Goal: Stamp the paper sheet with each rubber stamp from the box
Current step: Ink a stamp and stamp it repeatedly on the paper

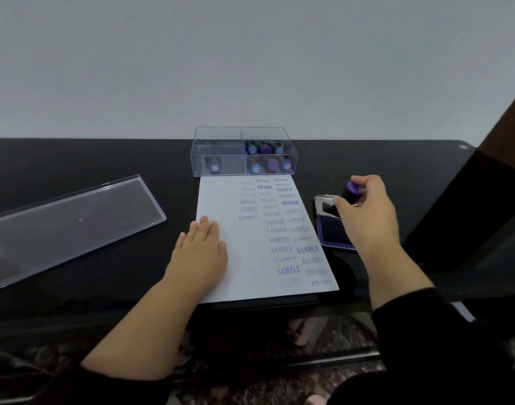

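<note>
Stamp [350, 190]: purple-capped, pinched in right hand [364, 211], upright over ink pad [332, 229].
Ink pad: just right of paper sheet [244, 247], lid open.
Bearing: sheet lies left of the grip; bare area at its left half.
Left hand [202, 247]: flat, fingers straight, pressing sheet's left edge.
Box [221, 159]: touching sheet's far edge; 7 stamps visible inside.
Box lid [75, 223]: well left.
Writing: AIR MAIL, FRAGILE, EXPRESS, SAMPLE.
</note>
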{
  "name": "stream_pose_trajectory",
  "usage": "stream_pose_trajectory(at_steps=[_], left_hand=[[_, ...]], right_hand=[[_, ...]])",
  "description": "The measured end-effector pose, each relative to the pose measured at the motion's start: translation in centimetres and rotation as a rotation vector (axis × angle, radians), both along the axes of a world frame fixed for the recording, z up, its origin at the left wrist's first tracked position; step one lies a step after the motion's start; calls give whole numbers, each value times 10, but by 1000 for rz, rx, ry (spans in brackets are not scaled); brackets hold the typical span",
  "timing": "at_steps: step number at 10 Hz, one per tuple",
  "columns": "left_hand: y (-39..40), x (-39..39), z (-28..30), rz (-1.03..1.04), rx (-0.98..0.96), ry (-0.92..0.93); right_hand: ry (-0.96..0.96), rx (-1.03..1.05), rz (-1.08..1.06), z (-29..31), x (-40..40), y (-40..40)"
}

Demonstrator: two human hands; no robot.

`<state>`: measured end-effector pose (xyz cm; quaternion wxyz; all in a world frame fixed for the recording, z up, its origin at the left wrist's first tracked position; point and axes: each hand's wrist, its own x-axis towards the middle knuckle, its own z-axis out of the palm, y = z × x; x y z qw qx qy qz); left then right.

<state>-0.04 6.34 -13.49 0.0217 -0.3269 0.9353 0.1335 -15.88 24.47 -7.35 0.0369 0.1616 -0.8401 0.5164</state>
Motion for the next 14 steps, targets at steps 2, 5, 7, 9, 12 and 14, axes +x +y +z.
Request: stream_pose_trajectory(at_steps=[2,5,7,9,12,14], left_hand=[[4,3,-1,0,-9,16],[3,2,-3,6,-5,21],[2,2,-3,-1,0,13],[1,2,-3,-6,3,0],[2,3,-1,-13,16,-18],[1,5,4,-28,23,-22]], right_hand=[[107,326,-49,-8,-6,18],[108,476,-54,-17,-1,16],[101,487,-66,-16,1,15],[101,485,-67,-16,2,15],[106,474,-69,-12,4,17],[153,358,-17,-4,14,3]])
